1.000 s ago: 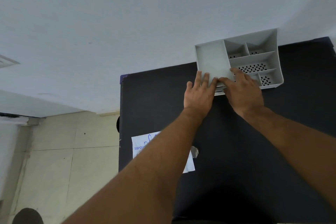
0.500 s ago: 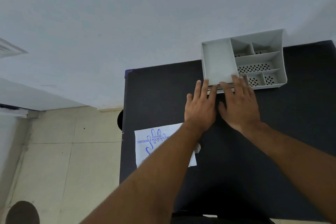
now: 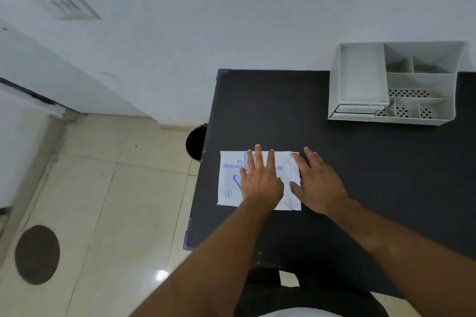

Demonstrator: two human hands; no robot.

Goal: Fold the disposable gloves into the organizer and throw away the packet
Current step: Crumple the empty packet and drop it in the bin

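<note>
Both hands lie on the white packet (image 3: 231,183), which sits flat near the left edge of the black table (image 3: 360,188). The left hand (image 3: 261,180) is spread palm-down over the packet's middle, fingers straight, covering part of the blue printing; it presses rather than grips. The right hand (image 3: 318,183) is likewise open and flat, its thumb and forefinger resting on the packet's right edge and the rest of it on the bare table. Neither hand has closed around anything.

The grey organizer (image 3: 394,82) stands well apart at the far right of the table. Its large left compartment looks empty from here, and beneath it is what seems to be a shallow drawer, closed or nearly so (whether folded gloves lie inside cannot be told). No loose gloves show anywhere on the table, so the folding part appears finished.

What is left, by this reading, is the packet itself: it needs gathering up and dropping in a bin. A dark round opening (image 3: 197,143) just off the table's left edge may be that bin, though it is mostly hidden.
</note>
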